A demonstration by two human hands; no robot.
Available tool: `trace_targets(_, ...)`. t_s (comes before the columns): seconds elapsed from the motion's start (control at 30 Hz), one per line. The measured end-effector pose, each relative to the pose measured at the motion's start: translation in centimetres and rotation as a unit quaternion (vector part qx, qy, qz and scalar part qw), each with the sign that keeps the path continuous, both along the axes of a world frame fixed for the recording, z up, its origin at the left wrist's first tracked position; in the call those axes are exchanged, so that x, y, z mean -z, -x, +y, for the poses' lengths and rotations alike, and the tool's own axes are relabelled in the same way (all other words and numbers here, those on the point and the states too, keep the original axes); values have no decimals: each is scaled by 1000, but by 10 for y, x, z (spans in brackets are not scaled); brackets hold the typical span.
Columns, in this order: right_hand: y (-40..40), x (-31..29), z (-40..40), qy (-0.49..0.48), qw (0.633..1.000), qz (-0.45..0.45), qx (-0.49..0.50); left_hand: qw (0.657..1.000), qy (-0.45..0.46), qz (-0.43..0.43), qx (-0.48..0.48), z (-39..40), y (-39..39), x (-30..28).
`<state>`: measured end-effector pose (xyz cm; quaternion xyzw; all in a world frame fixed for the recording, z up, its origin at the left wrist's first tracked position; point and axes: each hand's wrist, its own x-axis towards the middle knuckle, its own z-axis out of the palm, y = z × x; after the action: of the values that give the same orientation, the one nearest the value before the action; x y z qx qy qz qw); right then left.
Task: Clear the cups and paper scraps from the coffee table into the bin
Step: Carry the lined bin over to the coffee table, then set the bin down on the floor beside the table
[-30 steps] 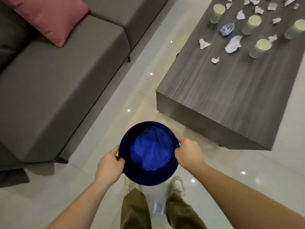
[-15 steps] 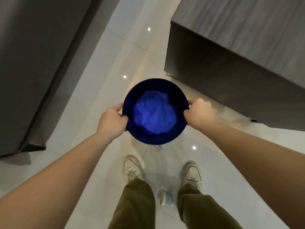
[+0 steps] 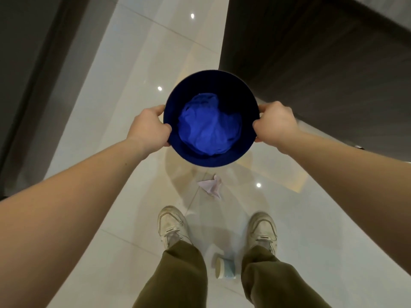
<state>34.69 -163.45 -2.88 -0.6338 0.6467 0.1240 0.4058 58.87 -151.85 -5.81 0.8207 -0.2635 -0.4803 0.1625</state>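
Both hands hold the bin [image 3: 178, 143] by its rim, out in front of the body and over the tiled floor [image 3: 124, 90]. The left hand [image 3: 148, 128] has its fingers curled round the left edge, the right hand [image 3: 274, 124] grips the right edge the same way. A crumpled blue liner [image 3: 210, 124] sits in the bottom; no cups or scraps show inside it.

The coffee table [image 3: 322, 70] stands just to the right of the bin, but only its dark side is in view — its surface, and whatever lies on it, is out of frame. A paper scrap [image 3: 211, 185] lies on the floor ahead of the shoes, and a cup [image 3: 224, 268] lies on its side between the feet.

The step in hand looks like placing the bin. It would go best set down upright, close against the table's side, mouth unobstructed — so things can be dropped straight in. The floor scrap and cup are close enough to collect too.
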Motion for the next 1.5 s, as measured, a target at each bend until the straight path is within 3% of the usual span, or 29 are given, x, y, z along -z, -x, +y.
trace_targets(0.27,7,9,-2,27,998,-39,30,1000,0,-13,-17,-3,4,4)
trace_targets(0.43,21,-14,22,65,998,21,10,999,-36,-33,-25,33,27,-36)
trace_targets(0.67,46,-78,76,36,989,58,-134,993,-52,-106,18,105,76,-121)
trace_targets(0.93,30,-123,120,65,929,-36,-362,993,-26,-111,-5,162,128,-160)
trace_targets(1.27,20,-147,216,20,889,-45,-456,995,-21,-93,-21,290,188,-187)
trace_targets(1.5,38,-128,270,51,867,-36,-495,995,-8,-95,-8,369,239,-158)
